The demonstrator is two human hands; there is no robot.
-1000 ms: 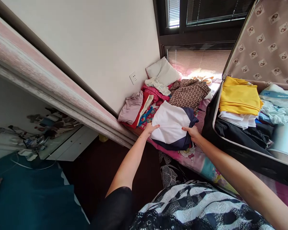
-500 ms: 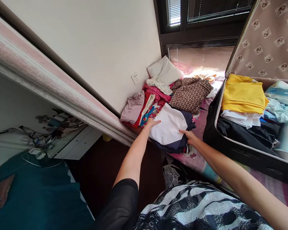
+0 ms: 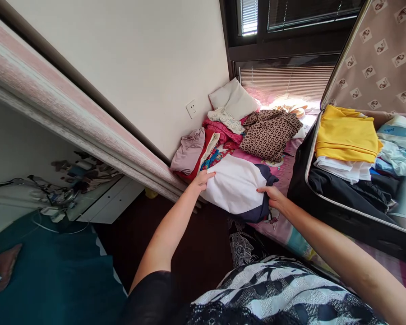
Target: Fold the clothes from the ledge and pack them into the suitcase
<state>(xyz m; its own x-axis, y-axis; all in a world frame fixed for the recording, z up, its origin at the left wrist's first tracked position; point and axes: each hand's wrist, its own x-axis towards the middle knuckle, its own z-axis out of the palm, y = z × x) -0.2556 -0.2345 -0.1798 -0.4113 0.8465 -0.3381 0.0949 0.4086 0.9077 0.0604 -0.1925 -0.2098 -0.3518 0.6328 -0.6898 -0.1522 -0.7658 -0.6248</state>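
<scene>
Holding a white-and-navy garment (image 3: pixel 235 187) two-handed, spread between the grips at the near edge of the pink bedding (image 3: pixel 284 174). Lies left of the open suitcase (image 3: pixel 352 225), closer in than the brown patterned garment (image 3: pixel 270 137). Reaches toward the bed's edge at the left end, above dark floor (image 3: pixel 138 225). Can't tell whether resting fully on the bedding or partly lifted.

Left hand (image 3: pixel 203 179): pinching the left end, thumb on top, other fingers mostly out of sight, presumably underneath. Right hand (image 3: pixel 272 196): pinching the right side by the navy border (image 3: pixel 266 174), thumb over the white, other fingers at or under the edge, partly hidden.

Judging by the look: light, soft, hardly any stiffness. Expect sagging mid-span and drooping corners. Creases easily, going by the soft ripples across the white. Looks matte, so probably not slippery against skin. Not fragile; shouldn't need delicate force, just even force.

Best taken by opposite ends, thumbs above and fingers below — as gripped here. Seems folded or layered, with navy showing past the white on the right, so catch every layer in the pinch. Hold one side only and risk shedding the lower layer or twisting the fold. Keep light tension across; pull too hard and likely skew the shape. Watch the left end near the floral cloth (image 3: pixel 218 155) — could drag against loose fabric there.
</scene>
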